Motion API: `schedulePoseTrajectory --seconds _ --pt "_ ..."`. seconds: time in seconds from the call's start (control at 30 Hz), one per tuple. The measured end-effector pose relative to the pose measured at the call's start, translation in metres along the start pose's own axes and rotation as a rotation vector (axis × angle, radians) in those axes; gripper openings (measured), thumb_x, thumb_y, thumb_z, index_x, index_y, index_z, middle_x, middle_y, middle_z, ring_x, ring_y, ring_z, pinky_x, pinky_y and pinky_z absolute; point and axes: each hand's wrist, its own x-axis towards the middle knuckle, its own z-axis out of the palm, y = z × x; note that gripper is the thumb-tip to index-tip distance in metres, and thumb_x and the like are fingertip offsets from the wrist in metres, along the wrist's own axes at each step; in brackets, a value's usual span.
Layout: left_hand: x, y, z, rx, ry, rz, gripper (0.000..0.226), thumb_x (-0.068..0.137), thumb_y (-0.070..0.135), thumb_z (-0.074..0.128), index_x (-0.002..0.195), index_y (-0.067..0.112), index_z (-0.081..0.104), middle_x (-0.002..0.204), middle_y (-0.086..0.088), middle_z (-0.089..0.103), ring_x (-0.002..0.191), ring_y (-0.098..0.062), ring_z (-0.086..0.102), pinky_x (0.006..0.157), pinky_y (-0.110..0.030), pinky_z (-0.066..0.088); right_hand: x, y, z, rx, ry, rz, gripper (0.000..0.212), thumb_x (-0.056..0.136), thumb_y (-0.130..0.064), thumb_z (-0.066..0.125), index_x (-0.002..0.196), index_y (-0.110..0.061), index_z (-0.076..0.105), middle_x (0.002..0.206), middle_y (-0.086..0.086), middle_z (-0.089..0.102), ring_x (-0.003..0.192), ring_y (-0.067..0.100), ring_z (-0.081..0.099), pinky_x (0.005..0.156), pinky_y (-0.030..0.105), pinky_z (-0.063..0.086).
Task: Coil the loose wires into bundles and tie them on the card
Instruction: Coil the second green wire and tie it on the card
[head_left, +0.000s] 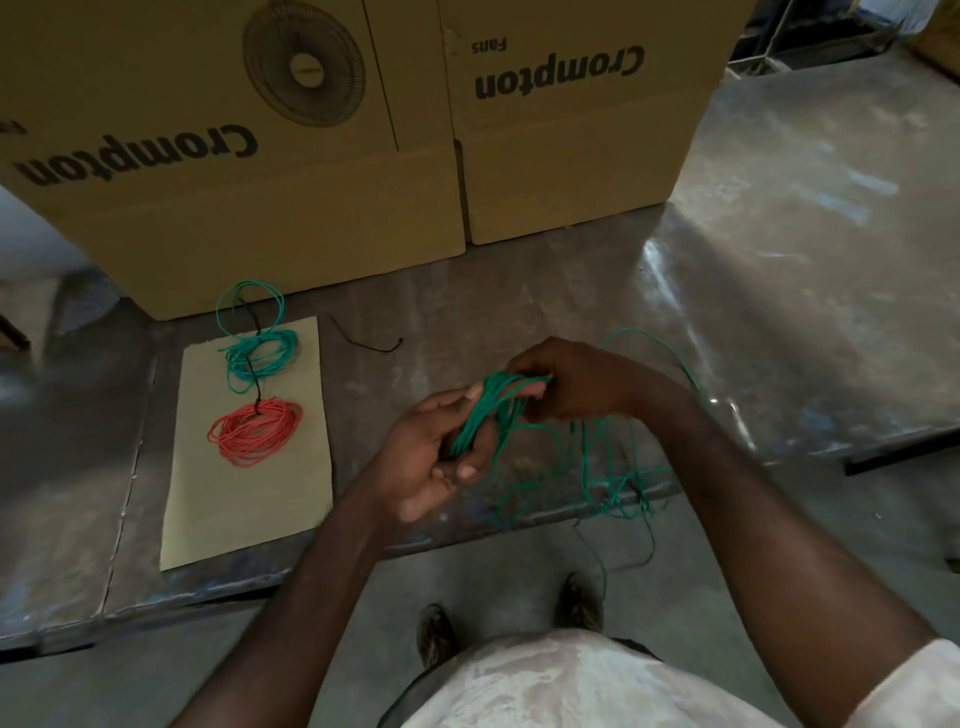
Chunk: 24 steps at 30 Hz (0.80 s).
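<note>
The green wire (485, 415) and the coiled orange bundle (255, 432) wear smooth plastic insulation with a slight sheen. The card (249, 514) is matt tan paperboard, and the boxes (234, 171) are matt brown corrugated cardboard. The worktable (779, 260) is dull scuffed sheet metal with patchy glare.

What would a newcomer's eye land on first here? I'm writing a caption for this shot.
Most likely the two hands at centre: the left hand and right hand both grip a green wire whose loose end tangles over the table edge. Next, on the card to the left, lie a red coil and, beyond it, a teal coil.
</note>
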Motion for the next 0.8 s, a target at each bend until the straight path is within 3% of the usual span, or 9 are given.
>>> schedulePoseTrajectory --seconds 0.13,0.23,0.33,0.43,0.47,0.53,0.67,0.73,0.8 --pt "-0.001 0.013 0.001 -0.216 -0.093 0.007 0.055 0.111 0.026 0.032 0.153 -0.009 0.044 0.048 -0.002 0.041 0.037 -0.009 0.009 0.041 -0.019 0.025 -0.013 -0.018 0.006 0.566 0.018 -0.057 0.026 0.084 0.008 0.071 0.108 0.003 0.067 0.071 0.011 0.058 0.049 0.013 0.047 0.045 0.025 0.039" --pt "-0.002 0.021 0.005 -0.276 -0.142 0.019 0.057 0.113 0.026 0.025 0.157 -0.008 0.038 0.049 -0.005 0.032 0.038 -0.009 0.009 0.041 -0.02 0.023 -0.017 -0.016 0.003 0.783 0.082 -0.045 0.023 0.09 0.012 0.07 0.107 0.0 0.06 0.069 -0.001 0.057 0.047 0.01 0.036 0.042 0.021 0.028" --pt "-0.003 0.021 0.008 -0.277 -0.166 0.008 0.057 0.112 0.024 0.026 0.156 -0.008 0.039 0.049 -0.005 0.032 0.038 -0.01 0.009 0.042 -0.022 0.021 -0.025 -0.011 -0.007 0.72 0.065 0.005 0.018 0.092 0.009 0.07 0.099 0.002 0.056 0.07 -0.003 0.058 0.047 0.01 0.034 0.043 0.022 0.027" --pt "-0.005 0.016 0.012 -0.271 -0.196 -0.012 0.055 0.111 0.024 0.029 0.154 -0.008 0.044 0.048 -0.005 0.033 0.037 -0.01 0.009 0.041 -0.022 0.022 -0.041 -0.019 -0.014 0.555 -0.141 0.016 0.01 0.095 0.003 0.071 0.103 0.004 0.063 0.081 0.022 0.055 0.054 0.016 0.041 0.045 0.027 0.034" --pt "-0.005 0.015 0.014 -0.269 -0.207 -0.015 0.055 0.111 0.025 0.03 0.153 -0.007 0.045 0.048 -0.005 0.033 0.037 -0.01 0.009 0.041 -0.023 0.021 -0.046 -0.025 -0.015 0.528 -0.204 -0.003 0.011 0.096 0.001 0.07 0.103 -0.008 0.072 0.084 0.028 0.054 0.055 0.019 0.042 0.045 0.028 0.037" --pt "-0.007 0.015 0.018 -0.265 -0.212 -0.018 0.055 0.111 0.026 0.03 0.153 -0.006 0.046 0.048 -0.004 0.033 0.037 -0.011 0.009 0.041 -0.025 0.015 -0.053 -0.035 -0.013 0.53 -0.273 -0.051 0.036 0.097 -0.001 0.071 0.102 -0.036 0.079 0.083 0.031 0.055 0.055 0.02 0.042 0.045 0.028 0.039" --pt "-0.02 0.019 0.019 -0.263 -0.193 -0.013 0.056 0.112 0.026 0.025 0.154 -0.005 0.045 0.048 -0.003 0.033 0.038 -0.011 0.007 0.042 -0.029 0.008 -0.056 -0.049 -0.002 0.595 -0.192 -0.038 0.032 0.096 -0.006 0.075 0.121 -0.025 0.075 0.081 0.028 0.054 0.054 0.017 0.042 0.044 0.026 0.04" --pt "-0.031 0.021 0.014 -0.263 -0.185 -0.005 0.056 0.112 0.027 0.027 0.154 -0.005 0.045 0.048 -0.003 0.033 0.038 -0.011 0.007 0.042 -0.026 0.013 -0.054 -0.058 0.007 0.583 -0.124 -0.034 0.032 0.094 -0.007 0.077 0.113 -0.032 0.077 0.078 0.022 0.05 0.056 0.019 0.043 0.045 0.026 0.04" --pt "-0.046 0.023 0.005 -0.27 -0.189 -0.005 0.056 0.111 0.028 0.035 0.155 -0.005 0.044 0.048 -0.003 0.035 0.038 -0.011 0.008 0.042 -0.025 0.017 -0.052 -0.068 0.017 0.591 0.03 -0.033 0.019 0.088 -0.006 0.082 0.095 -0.022 0.076 0.072 0.019 0.051 0.057 0.021 0.046 0.048 0.029 0.044"
